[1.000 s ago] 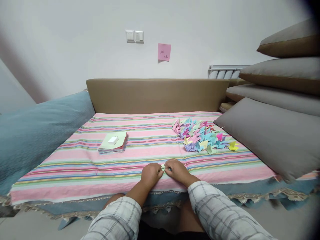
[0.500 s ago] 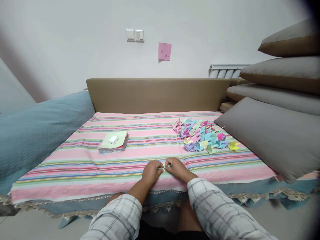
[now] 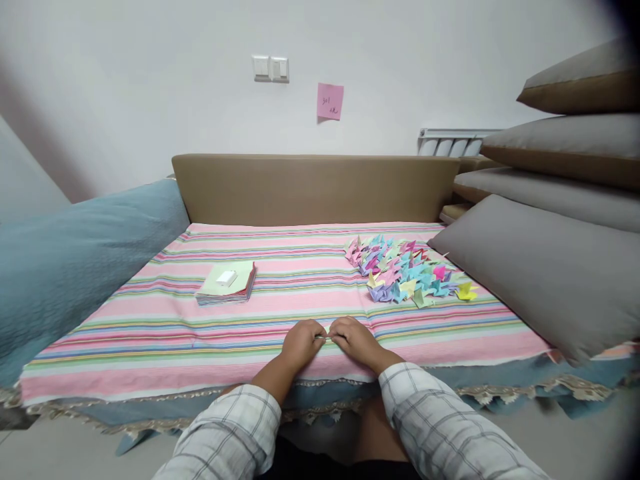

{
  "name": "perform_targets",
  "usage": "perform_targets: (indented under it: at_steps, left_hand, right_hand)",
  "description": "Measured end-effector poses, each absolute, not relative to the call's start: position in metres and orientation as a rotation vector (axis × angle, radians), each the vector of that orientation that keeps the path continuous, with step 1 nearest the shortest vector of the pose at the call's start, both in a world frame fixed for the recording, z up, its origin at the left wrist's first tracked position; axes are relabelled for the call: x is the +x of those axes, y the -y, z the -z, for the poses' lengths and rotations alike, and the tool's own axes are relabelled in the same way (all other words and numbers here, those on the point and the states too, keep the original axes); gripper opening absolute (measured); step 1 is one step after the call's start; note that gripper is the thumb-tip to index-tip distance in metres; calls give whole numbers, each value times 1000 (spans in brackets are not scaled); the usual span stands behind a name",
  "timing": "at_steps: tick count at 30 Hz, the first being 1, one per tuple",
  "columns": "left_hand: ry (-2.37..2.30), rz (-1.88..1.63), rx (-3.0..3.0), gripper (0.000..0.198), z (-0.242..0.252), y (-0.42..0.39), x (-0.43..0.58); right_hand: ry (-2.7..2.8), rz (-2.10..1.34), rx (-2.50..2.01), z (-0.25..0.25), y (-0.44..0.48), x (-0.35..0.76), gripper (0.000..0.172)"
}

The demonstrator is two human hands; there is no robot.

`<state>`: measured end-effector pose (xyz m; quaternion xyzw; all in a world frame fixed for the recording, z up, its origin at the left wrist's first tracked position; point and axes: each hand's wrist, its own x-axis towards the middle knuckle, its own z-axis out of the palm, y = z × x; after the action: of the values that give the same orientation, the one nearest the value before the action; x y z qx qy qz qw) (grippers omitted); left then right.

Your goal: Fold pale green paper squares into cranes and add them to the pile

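Close together above the front part of the striped cloth [image 3: 210,383], both hands pinch one small piece of folded light-green paper [image 3: 328,329]. My left hand [image 3: 303,342] is closed on its left side, and my right hand [image 3: 356,339] is closed on its right side. Most of the paper is hidden by the fingers, so its shape cannot be made out. Beyond my right hand lies a heap of folded paper cranes [image 3: 413,273] in many colours. A stack of square coloured paper [image 3: 240,272] with a small white block [image 3: 227,278] on top sits to the left.
Grey cushions [image 3: 545,267] are piled along the right side. A blue-covered armrest [image 3: 100,247] borders the left, and a brown backrest [image 3: 315,190] stands at the back. On the wall are a pink sticky note [image 3: 330,102] and white switches [image 3: 271,69].
My right hand has turned slightly, its fingers now lying further over the paper. My left hand has barely shifted. The cranes and the paper stack stay where they were.
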<state>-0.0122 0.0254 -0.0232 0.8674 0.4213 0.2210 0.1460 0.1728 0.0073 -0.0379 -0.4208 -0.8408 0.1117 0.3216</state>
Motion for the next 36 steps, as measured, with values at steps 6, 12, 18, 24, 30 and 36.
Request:
perform_targets:
  at_steps: [6,12,18,24,30,36]
  left_hand:
    - [-1101,-583,2614,16,17,-25,-18]
    - [-993,-511,2726,21,17,-24,-22]
    - [-933,-463,2909,29,19,-15,-28]
    - [-826,-572,3015,34,31,-11,-34]
    - [-810,-508,3081,39,35,-11,-37]
    - [-839,-525,3037,45,38,-12,-39]
  right_hand:
    - [2230,-168,-1053,45,-4,174,14]
    - [2307,-45,-1065,46,-1,175,19]
    - [2424,95,-1092,43,11,177,29]
    - [2418,203,-1181,47,18,184,31]
    - [2293,187,-1339,41,19,194,20]
    - [2385,137,-1200,40,26,178,43]
